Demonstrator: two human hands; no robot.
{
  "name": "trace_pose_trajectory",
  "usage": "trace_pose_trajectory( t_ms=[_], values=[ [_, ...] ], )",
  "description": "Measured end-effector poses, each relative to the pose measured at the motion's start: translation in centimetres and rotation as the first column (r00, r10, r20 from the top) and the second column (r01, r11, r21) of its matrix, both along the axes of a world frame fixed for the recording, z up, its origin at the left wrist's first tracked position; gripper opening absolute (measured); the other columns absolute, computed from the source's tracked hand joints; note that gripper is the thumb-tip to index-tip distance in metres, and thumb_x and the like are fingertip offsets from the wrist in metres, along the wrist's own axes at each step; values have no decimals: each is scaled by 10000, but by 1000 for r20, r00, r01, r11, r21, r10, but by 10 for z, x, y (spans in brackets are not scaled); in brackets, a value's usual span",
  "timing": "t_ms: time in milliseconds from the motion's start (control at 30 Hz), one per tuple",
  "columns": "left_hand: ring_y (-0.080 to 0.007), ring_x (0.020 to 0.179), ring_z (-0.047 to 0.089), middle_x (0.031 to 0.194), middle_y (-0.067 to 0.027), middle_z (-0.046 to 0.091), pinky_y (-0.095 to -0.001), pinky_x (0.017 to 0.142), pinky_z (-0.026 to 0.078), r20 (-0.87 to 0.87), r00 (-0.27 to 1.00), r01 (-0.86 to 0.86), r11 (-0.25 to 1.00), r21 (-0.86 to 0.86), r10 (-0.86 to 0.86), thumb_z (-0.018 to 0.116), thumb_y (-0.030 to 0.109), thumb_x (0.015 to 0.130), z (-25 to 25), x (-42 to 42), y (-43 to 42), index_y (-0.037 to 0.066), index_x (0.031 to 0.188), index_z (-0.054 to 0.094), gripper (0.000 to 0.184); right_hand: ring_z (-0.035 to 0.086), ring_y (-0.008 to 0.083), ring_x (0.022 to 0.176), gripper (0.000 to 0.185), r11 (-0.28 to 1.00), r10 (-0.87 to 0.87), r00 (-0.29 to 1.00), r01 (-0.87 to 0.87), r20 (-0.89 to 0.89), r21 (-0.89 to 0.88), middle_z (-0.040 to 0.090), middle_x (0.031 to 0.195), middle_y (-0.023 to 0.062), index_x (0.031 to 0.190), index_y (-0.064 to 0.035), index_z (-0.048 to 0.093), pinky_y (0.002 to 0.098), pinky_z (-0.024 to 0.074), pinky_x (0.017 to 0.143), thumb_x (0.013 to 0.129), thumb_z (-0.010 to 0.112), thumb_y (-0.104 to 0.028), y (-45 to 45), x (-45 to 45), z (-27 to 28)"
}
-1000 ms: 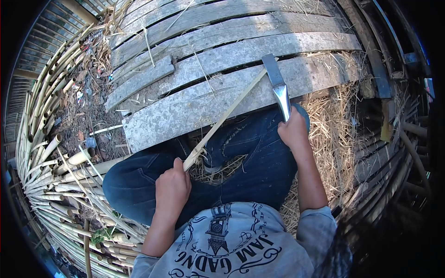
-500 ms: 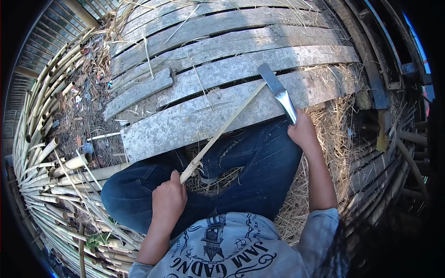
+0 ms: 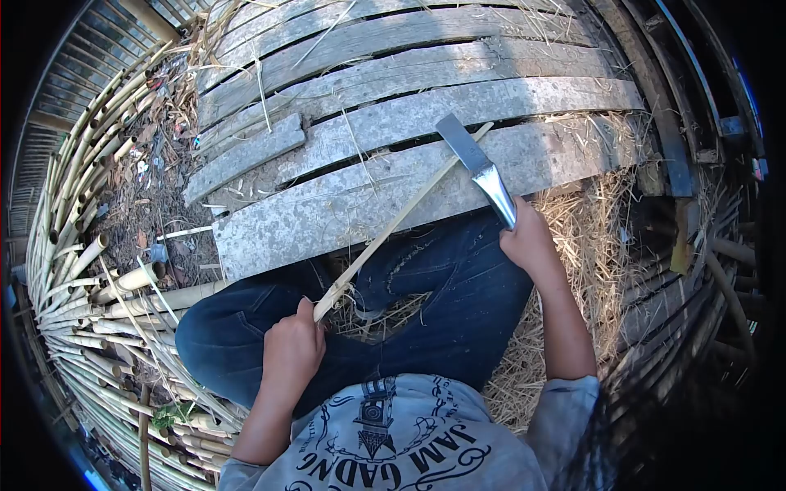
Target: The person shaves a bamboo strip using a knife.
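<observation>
My left hand (image 3: 293, 350) is closed around the near end of a long, pale bamboo strip (image 3: 393, 222), which slants up and to the right across my lap and over the planks. Fibres hang frayed near my grip. In my right hand (image 3: 529, 237) is the handle of a machete (image 3: 476, 162) with a broad, blunt-ended blade and a shiny metal collar. The blade crosses over the strip close to its far end, whose tip shows just beyond the blade. Whether blade and strip touch, I cannot tell.
A platform of weathered planks (image 3: 295, 225) lies in front of my crossed legs, with a loose short board (image 3: 246, 159) on it. Bamboo poles (image 3: 123, 286) are stacked at the left. Straw-like shavings (image 3: 598, 237) pile up at the right, beside dark beams (image 3: 647, 98).
My right hand has moved the machete slightly left, so its blade now crosses the strip short of the tip. My left hand has shifted a little to the left and down.
</observation>
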State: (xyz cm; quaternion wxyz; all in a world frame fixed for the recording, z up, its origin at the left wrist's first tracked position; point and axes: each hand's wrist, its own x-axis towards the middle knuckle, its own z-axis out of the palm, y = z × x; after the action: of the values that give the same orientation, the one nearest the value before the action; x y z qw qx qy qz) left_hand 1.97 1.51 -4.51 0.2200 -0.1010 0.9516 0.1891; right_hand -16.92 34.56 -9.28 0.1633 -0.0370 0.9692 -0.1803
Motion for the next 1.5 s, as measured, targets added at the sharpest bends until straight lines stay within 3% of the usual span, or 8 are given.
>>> trace_pose_trajectory(
  t_ms=[100, 233, 333, 433, 700, 833, 967, 1500],
  values=[
    [-397, 646, 662, 684, -202, 648, -508, 583, 528, -6, 1000, -11, 1000, -9, 11, 642, 128, 869, 2, 0, 2, -30, 1056, 555, 260, 655, 466, 929, 449, 989, -140, 990, 141, -35, 42, 666, 947, 316, 1180, 36, 546, 514, 526, 831, 757, 675, -40, -5, -2, -9],
    [-392, 649, 664, 687, -206, 648, -507, 584, 529, -23, 1000, 19, 1000, -5, -20, 640, 126, 869, -1, 1, -1, -33, 1062, 560, 263, 660, 452, 973, 485, 996, -54, 984, 41, 171, 78, 677, 963, 303, 1234, 10, 520, 507, 529, 857, 779, 673, -57, -31, 23, 27],
    [-392, 651, 663, 694, -208, 649, -506, 587, 531, -12, 1000, 16, 999, -28, -16, 640, 123, 868, -2, 2, 3, -28, 1043, 564, 244, 663, 449, 947, 440, 993, -5, 999, 0, 44, 116, 676, 970, 297, 1192, 28, 554, 502, 533, 844, 773, 664, -49, -9, 6, 14],
    [-393, 650, 663, 699, -208, 651, -507, 590, 531, -51, 999, 7, 1000, -26, -8, 632, 134, 878, -2, 4, 0, -22, 1029, 567, 227, 659, 458, 944, 457, 982, -169, 985, 171, -25, 81, 679, 957, 295, 1202, 25, 544, 507, 532, 839, 771, 676, -52, -8, -8, 1],
    [-416, 661, 656, 693, -216, 646, -522, 605, 527, -11, 1000, 6, 1000, -20, -7, 602, 153, 906, -3, 1, 2, 0, 959, 543, 172, 668, 467, 891, 320, 993, 86, 988, -95, 126, 73, 690, 889, 260, 1038, -27, 523, 536, 538, 809, 768, 691, -66, -48, 44, 24],
    [-477, 730, 611, 702, -263, 610, -565, 634, 467, 13, 996, -85, 994, 74, 84, 552, 163, 963, 3, -2, 1, 7, 913, 547, 164, 662, 464, 935, 398, 982, -130, 990, 137, -62, 126, 682, 930, 289, 1158, 7, 546, 520, 535, 824, 786, 669, -69, -21, 9, -1],
    [-488, 749, 593, 702, -277, 592, -561, 641, 444, 9, 995, -98, 985, 141, 98, 551, 170, 969, 2, -4, -2, -9, 898, 542, 193, 662, 467, 939, 452, 974, -177, 984, 178, -18, 142, 679, 954, 303, 1201, 49, 500, 513, 535, 834, 793, 665, -59, -34, 14, 7],
    [-487, 753, 598, 712, -278, 597, -546, 650, 447, 33, 993, -119, 965, 236, 114, 542, 178, 979, 0, -8, -5, -31, 891, 564, 228, 655, 477, 923, 433, 938, -256, 962, 270, 91, -219, 672, 899, 308, 1162, 65, 507, 490, 522, 822, 761, 642, -28, -36, 49, -5]
  ],
)
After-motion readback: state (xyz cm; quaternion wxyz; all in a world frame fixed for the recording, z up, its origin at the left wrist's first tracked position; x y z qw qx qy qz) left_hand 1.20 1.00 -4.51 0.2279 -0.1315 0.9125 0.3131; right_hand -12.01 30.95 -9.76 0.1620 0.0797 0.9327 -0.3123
